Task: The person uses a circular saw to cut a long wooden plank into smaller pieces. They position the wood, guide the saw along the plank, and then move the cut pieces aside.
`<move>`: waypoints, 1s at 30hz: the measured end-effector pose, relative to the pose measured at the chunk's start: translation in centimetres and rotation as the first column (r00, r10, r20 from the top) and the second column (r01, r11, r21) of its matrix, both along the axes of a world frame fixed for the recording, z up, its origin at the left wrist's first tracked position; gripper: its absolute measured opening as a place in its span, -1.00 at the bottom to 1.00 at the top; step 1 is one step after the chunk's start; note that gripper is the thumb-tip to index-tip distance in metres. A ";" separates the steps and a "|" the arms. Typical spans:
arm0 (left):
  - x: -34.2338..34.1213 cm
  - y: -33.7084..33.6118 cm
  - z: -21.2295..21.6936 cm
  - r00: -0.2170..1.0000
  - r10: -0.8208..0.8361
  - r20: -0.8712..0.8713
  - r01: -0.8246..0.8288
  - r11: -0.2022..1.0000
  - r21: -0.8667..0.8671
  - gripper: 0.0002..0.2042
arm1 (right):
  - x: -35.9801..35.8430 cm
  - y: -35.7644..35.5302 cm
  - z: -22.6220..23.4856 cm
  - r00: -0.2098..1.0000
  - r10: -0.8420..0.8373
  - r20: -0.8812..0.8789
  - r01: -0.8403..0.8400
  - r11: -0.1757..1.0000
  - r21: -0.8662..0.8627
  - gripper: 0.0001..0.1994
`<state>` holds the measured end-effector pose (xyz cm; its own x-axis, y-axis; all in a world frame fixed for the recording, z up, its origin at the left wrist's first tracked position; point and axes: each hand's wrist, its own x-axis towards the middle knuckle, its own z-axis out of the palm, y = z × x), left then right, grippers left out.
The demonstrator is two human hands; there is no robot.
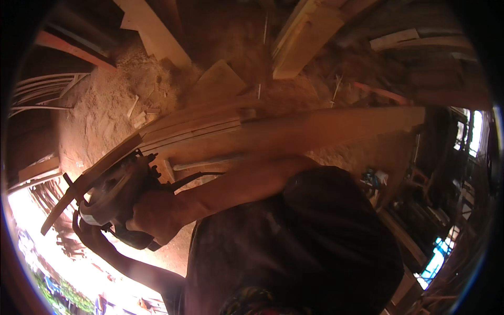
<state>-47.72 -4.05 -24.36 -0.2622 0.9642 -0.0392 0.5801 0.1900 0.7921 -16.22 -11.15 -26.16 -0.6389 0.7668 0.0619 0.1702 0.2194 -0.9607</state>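
Note:
A dark power saw with a rounded guard, seemingly a circular saw (116,185), sits at the left part of a long wooden board (336,126). My right hand (156,215) is closed around the saw's rear grip, its forearm crossing in front of my dark shirt. At the saw's front left side is my left hand (88,229), in shadow and curled against the tool; its fingers are hard to make out. Narrow cut lines run along the board beside a thin strip. A dark cord or rod (197,177) extends from the saw toward the right.
Sawdust and wood scraps (140,118) cover the ground beyond the board. Thick timber beams (307,39) stand at the far side. Curved wooden pieces (47,86) lie at the left, and stacked lumber (415,236) at the right. Bright daylight enters lower left.

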 end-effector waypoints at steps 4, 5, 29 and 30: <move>6.1 -2.7 3.0 0.997 -0.062 0.050 0.061 0.998 0.031 -0.45 | 4.0 -2.5 3.3 0.999 0.007 0.043 -0.007 1.000 -0.003 -0.56; 7.8 -3.4 3.6 0.995 -0.085 0.051 0.083 0.996 0.026 -0.44 | 5.5 -3.3 4.2 0.998 -0.005 0.055 0.006 1.000 -0.016 -0.56; 39.9 -24.6 -7.6 0.859 -0.213 0.465 0.359 0.898 -0.253 -0.43 | 51.6 -31.4 2.0 0.629 -0.584 0.513 0.629 0.770 0.105 -0.57; 39.4 -25.4 -8.5 0.870 -0.191 0.454 0.343 0.896 -0.281 -0.42 | 52.9 -32.5 1.7 0.615 -0.561 0.555 0.628 0.773 0.085 -0.58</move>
